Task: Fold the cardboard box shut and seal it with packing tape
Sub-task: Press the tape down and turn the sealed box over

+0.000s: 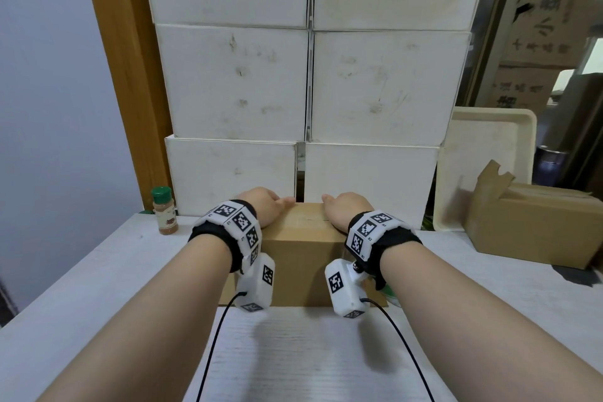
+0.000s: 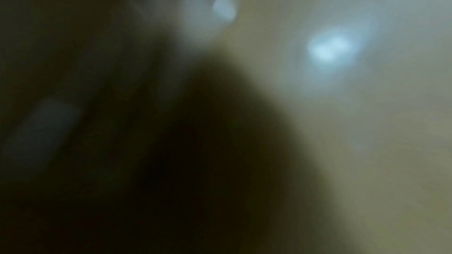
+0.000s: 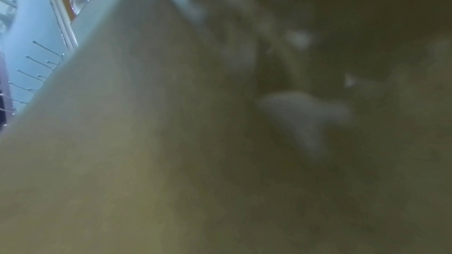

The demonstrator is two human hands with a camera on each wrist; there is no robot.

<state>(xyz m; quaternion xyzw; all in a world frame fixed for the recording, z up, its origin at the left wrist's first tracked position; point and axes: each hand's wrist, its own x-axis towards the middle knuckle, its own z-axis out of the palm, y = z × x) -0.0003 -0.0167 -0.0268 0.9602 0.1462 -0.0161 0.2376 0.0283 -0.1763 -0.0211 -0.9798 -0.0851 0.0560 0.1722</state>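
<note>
A brown cardboard box stands on the white table, its top flaps folded down flat. My left hand and right hand both lie on the far part of its top. Each thumb rests on the cardboard and points inward. The fingers of both hands bend over the far edge and are hidden behind the box. In the right wrist view, blurred brown cardboard fills the picture. The left wrist view is dark and blurred. No tape shows clearly; a green and white thing peeks out beside the box under my right wrist.
A wall of stacked white boxes stands right behind the box. A spice bottle with a green cap is at the back left. At the right a cream tray leans upright behind a second, open cardboard box.
</note>
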